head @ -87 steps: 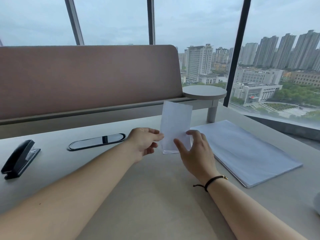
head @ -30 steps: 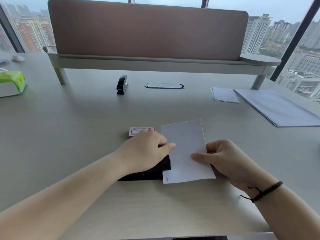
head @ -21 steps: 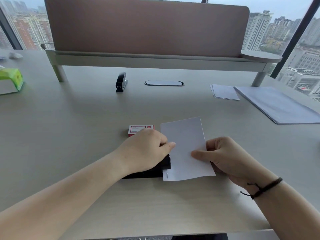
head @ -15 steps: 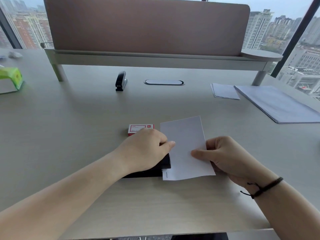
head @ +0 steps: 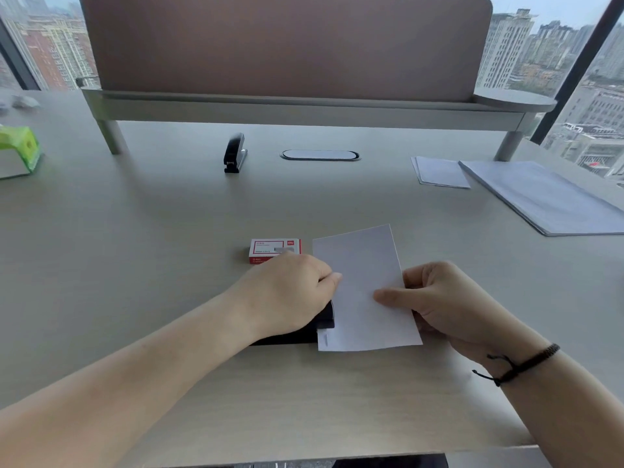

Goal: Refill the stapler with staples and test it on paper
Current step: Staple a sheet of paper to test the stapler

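A black stapler (head: 304, 331) lies on the desk near the front, mostly hidden under my left hand (head: 287, 292), which presses down on its top. A small white paper sheet (head: 363, 285) has its left edge inside the stapler's mouth. One staple (head: 326, 338) shows at the sheet's lower left corner. My right hand (head: 435, 298) pinches the sheet's right edge, thumb on top. A red and white staple box (head: 274, 250) lies shut just behind my left hand.
A second black stapler (head: 234, 153) stands at the back, next to an oval cable port (head: 320, 155). Small paper slips (head: 439, 172) and a large paper stack (head: 547, 197) lie at the right. A green tissue box (head: 18, 152) sits far left. A partition screen (head: 283, 45) closes the back.
Since 2.9 s ago the paper has come from mid-air down into the stapler near the front edge. Over the last second hands, paper and stapler have hardly moved.
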Demonstrator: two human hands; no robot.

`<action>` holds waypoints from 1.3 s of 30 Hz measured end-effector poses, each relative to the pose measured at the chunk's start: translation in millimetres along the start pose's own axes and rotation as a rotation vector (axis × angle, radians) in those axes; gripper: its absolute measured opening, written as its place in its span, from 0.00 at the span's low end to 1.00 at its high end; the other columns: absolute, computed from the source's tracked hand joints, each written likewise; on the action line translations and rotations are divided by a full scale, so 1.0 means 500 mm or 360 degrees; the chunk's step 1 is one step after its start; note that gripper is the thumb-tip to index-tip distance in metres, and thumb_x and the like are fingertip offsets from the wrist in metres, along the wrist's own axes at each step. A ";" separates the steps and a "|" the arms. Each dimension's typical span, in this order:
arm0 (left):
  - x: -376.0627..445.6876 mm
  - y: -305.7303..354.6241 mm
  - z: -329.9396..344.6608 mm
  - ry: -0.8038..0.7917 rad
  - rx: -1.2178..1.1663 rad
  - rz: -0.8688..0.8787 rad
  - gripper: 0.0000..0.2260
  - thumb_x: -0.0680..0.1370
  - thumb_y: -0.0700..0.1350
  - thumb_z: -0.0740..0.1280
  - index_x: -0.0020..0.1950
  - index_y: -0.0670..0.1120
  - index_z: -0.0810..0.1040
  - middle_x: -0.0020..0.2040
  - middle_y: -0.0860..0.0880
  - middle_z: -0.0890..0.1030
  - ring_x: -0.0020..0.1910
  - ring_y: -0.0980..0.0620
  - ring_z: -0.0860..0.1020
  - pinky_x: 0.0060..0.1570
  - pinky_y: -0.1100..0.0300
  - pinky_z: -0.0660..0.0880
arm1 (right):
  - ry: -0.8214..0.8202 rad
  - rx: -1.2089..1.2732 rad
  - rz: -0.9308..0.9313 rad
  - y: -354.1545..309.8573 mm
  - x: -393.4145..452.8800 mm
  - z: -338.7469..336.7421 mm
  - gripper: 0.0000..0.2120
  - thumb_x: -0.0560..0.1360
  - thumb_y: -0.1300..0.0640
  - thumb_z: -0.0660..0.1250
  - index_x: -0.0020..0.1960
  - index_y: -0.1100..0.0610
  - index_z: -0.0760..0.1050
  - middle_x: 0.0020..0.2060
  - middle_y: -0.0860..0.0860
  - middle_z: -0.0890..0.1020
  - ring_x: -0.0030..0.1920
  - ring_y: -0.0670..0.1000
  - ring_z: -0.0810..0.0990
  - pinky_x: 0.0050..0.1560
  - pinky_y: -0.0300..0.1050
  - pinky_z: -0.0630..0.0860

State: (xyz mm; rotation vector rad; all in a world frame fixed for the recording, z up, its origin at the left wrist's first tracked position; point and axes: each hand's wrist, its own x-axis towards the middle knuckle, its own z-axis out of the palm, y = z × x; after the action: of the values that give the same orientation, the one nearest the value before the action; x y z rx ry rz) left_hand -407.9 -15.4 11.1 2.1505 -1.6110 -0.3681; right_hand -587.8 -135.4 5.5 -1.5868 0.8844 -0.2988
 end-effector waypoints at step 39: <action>0.002 0.007 -0.006 -0.0117 0.0115 -0.0062 0.22 0.83 0.52 0.54 0.31 0.43 0.60 0.28 0.47 0.64 0.29 0.48 0.62 0.31 0.54 0.61 | -0.0052 0.0003 -0.0013 -0.010 -0.010 0.011 0.05 0.76 0.62 0.71 0.48 0.60 0.86 0.43 0.55 0.89 0.43 0.56 0.89 0.36 0.42 0.81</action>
State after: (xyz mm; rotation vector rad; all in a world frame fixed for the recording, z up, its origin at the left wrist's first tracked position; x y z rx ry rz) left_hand -409.1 -16.6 15.4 2.2491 -1.6479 -0.4112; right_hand -585.6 -128.0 10.5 -1.5895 0.8528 -0.2787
